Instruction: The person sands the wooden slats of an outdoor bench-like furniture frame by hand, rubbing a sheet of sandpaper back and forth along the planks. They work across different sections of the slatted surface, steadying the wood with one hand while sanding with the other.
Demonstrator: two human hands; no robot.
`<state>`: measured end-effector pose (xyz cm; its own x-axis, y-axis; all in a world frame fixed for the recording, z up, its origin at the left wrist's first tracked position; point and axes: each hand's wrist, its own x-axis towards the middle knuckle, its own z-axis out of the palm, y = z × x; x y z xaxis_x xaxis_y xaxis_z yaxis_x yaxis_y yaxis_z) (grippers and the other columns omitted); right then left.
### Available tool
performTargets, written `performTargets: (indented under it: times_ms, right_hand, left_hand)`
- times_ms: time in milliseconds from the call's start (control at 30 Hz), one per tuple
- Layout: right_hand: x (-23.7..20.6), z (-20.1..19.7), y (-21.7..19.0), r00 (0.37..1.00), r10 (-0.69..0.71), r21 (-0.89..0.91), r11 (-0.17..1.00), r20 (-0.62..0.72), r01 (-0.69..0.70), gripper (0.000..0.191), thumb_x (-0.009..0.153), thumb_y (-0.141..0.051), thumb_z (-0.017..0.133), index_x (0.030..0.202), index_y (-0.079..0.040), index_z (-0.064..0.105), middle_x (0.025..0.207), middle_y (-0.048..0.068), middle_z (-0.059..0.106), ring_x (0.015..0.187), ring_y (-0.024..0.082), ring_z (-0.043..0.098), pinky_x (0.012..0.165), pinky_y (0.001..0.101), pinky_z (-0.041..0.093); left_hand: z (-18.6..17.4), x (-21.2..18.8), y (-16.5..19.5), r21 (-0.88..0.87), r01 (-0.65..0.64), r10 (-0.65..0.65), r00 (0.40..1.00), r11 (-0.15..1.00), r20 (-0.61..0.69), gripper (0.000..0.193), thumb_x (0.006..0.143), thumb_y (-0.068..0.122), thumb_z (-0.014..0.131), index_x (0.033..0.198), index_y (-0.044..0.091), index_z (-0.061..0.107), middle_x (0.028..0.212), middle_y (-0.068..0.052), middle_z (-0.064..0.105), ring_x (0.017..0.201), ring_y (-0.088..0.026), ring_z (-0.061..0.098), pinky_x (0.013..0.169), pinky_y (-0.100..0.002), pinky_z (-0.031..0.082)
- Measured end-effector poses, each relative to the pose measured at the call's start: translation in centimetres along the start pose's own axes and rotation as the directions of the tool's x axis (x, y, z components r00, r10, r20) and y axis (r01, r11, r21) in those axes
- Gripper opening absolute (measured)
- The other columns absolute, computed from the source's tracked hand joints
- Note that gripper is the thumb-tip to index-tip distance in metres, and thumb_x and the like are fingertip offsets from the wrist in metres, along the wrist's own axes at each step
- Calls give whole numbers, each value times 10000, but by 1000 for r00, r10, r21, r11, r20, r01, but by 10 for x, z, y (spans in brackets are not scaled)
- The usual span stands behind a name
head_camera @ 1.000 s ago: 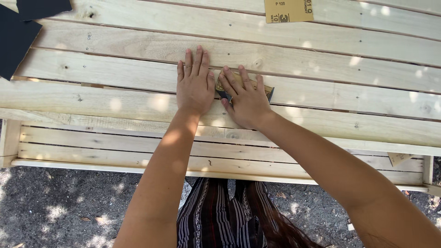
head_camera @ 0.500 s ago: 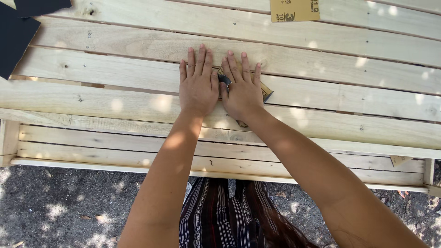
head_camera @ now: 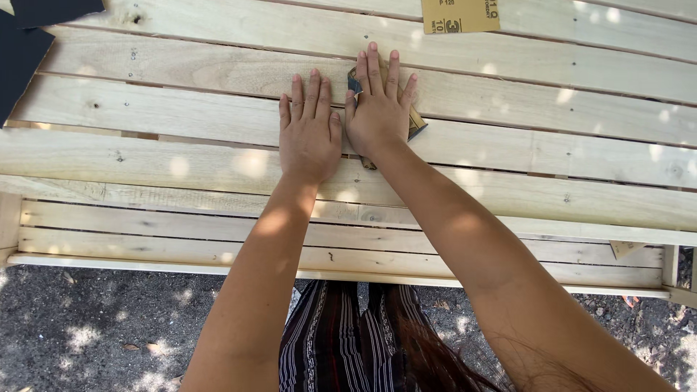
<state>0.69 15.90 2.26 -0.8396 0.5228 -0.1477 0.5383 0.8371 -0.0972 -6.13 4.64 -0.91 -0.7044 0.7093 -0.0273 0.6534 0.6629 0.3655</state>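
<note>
Left hand (head_camera: 311, 134): flat, fingers together, palm down on a pale plank (head_camera: 181, 112), grasping nothing
Right hand (head_camera: 377, 109): pressed flat, not clenched, on the sandpaper piece (head_camera: 415, 125), mostly hidden beneath it
Sandpaper piece: long axis apparently diagonal, near end toward the person, far end up-left
Risks: splinters from rough wood; sheet sliding out or catching in the slat gap

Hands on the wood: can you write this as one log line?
left hand: flat on plank | right hand: pressing sandpaper | spare sandpaper sheet: above
</note>
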Motion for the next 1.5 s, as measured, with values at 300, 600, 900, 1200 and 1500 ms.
performTargets:
  times_ms: [300,600,900,1200,1500]
  right_hand:
    - [-23,7,7,992,-93,-33,995,82,96,690,1050,-378,304,1657,-161,60,1728,12,-38,1575,325,-65,1244,608,-10]
    - [-25,18,9,999,-28,4,1000,41,28,677,1065,-384,298,1661,-139,87,1731,21,-24,1586,324,-61,1252,601,-31]
    - [-8,9,4,1000,4,-11,1000,-17,-5,698,1065,-394,308,1670,-126,86,1744,13,-8,1597,313,-51,1264,603,-28]
    - [7,5,4,999,-4,-5,1000,32,4,679,1070,-404,275,1665,-149,71,1734,-2,-19,1587,305,-65,1253,615,-22]
    - [-40,13,16,987,-127,-8,992,97,129,683,1064,-458,264,1652,-156,96,1726,32,-25,1573,334,-72,1230,620,-41]
  left_hand:
    - [1,-2,0,20,18,-19,999,1000,36,634,1054,350,266,1639,116,204,1724,-38,102,1584,-287,11,1279,-491,29]
    - [1,-4,-2,30,-10,9,1000,999,12,625,1072,335,269,1648,100,217,1731,-58,106,1594,-307,25,1290,-503,38]
    - [-1,-5,0,51,-18,17,1000,999,21,622,1072,337,259,1646,104,200,1733,-59,108,1589,-305,21,1281,-510,34]
    - [0,-3,2,53,11,-14,998,999,62,634,1058,342,235,1648,126,151,1727,-33,68,1586,-280,4,1279,-495,16]
    - [2,-3,0,42,-4,4,1000,999,12,628,1067,338,271,1645,102,201,1731,-63,111,1589,-306,29,1281,-510,38]
